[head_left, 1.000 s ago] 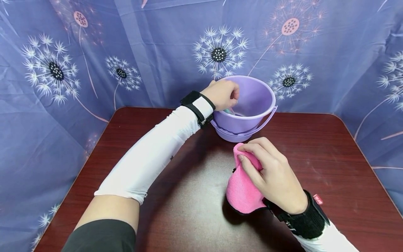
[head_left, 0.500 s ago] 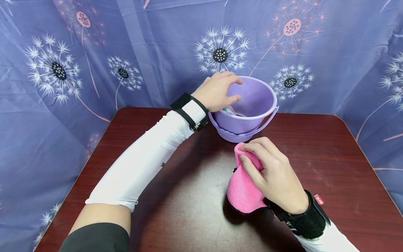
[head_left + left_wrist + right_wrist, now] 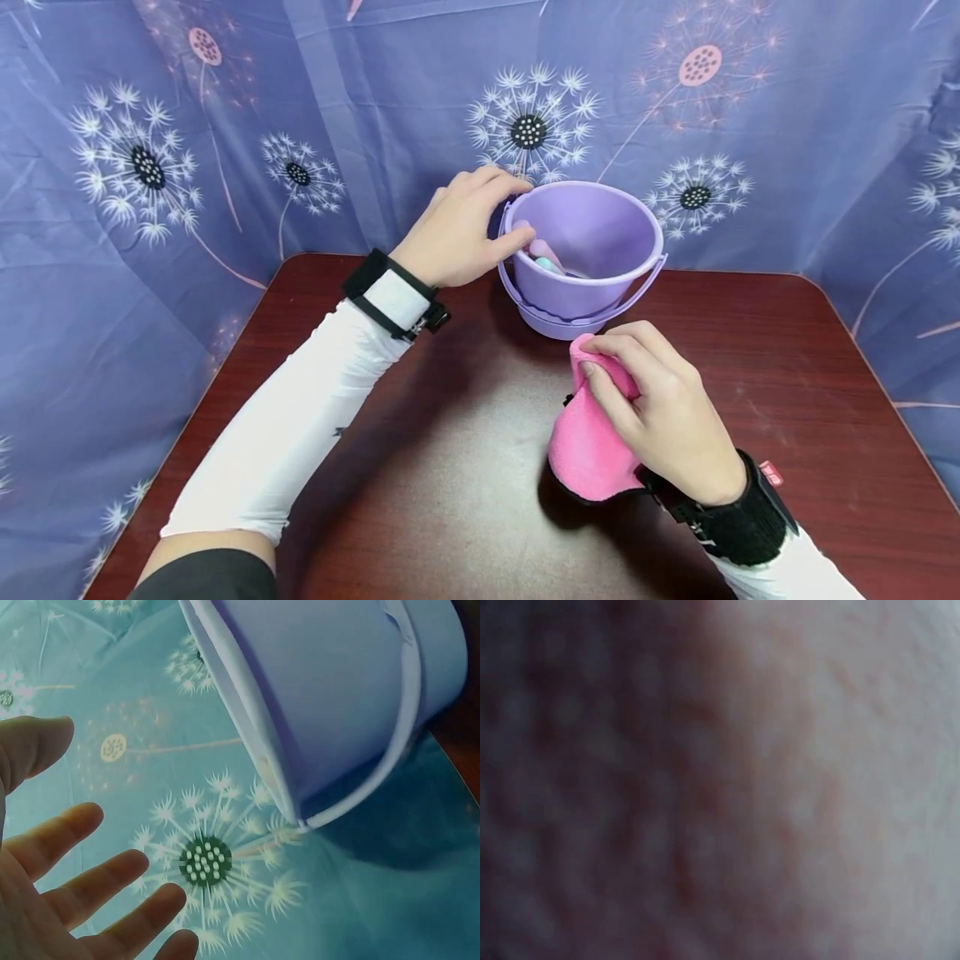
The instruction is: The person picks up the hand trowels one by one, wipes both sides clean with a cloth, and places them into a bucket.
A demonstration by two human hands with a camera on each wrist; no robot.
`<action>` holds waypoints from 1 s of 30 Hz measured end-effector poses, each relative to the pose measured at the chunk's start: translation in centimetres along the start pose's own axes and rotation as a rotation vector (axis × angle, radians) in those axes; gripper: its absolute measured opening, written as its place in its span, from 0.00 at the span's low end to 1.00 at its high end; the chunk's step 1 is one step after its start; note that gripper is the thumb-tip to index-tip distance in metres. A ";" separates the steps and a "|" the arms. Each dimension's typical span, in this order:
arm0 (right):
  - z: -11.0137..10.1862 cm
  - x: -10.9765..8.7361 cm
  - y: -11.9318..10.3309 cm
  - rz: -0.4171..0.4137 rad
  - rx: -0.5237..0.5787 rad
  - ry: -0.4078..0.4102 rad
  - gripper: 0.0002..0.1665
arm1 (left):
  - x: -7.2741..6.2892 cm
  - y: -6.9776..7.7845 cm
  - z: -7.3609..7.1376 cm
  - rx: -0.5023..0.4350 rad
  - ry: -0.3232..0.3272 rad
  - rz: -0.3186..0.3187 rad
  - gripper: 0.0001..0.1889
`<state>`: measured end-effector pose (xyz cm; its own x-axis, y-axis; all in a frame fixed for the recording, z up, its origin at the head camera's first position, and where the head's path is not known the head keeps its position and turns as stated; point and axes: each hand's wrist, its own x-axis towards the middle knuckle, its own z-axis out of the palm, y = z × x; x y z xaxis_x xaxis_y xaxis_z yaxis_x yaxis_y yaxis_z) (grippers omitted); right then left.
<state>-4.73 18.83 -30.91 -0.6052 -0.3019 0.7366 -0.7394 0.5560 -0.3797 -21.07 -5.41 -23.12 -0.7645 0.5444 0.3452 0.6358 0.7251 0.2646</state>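
Note:
A lavender bucket (image 3: pixel 581 297) with its handle lowered stands toward the back of the table. Just left of its rim is my left hand (image 3: pixel 467 231), fingers spread and nothing held. The left wrist view shows those fingers apart from the bucket (image 3: pixel 330 690). Inside the bucket lie a pinkish-purple rounded piece (image 3: pixel 546 252) and a mint-green piece (image 3: pixel 548 265); their full shapes are hidden. My right hand (image 3: pixel 669 410) pinches the upper end of a pink fleecy cloth item (image 3: pixel 588 457) with a black lower edge, in front of the bucket. Only blurred skin fills the right wrist view.
The dark red-brown wooden table (image 3: pixel 465 500) has rounded back corners. A blue curtain (image 3: pixel 390 100) printed with dandelions hangs behind it and along both sides, close behind the bucket.
My left hand has drawn back from over the bucket toward the left, its curled fingers now spread. The mint-green and pinkish-purple pieces show more. My right hand keeps its pinch on the pink cloth item.

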 end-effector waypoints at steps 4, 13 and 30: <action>-0.3 0.2 0.2 0.017 -0.004 0.007 0.12 | -2.0 -0.9 0.1 -0.018 0.043 -0.023 0.29; -1.1 0.4 0.9 0.044 -0.039 0.016 0.15 | -6.9 -2.1 0.5 0.017 0.129 -0.075 0.32; -2.2 -0.1 5.3 0.123 -0.164 -0.008 0.15 | -14.0 -4.1 2.0 0.208 0.190 -0.168 0.42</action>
<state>-7.94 23.50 -31.78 -0.6906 -0.2299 0.6857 -0.6025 0.7073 -0.3697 -13.17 -15.19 -30.89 -0.8110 0.3352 0.4795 0.4519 0.8794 0.1496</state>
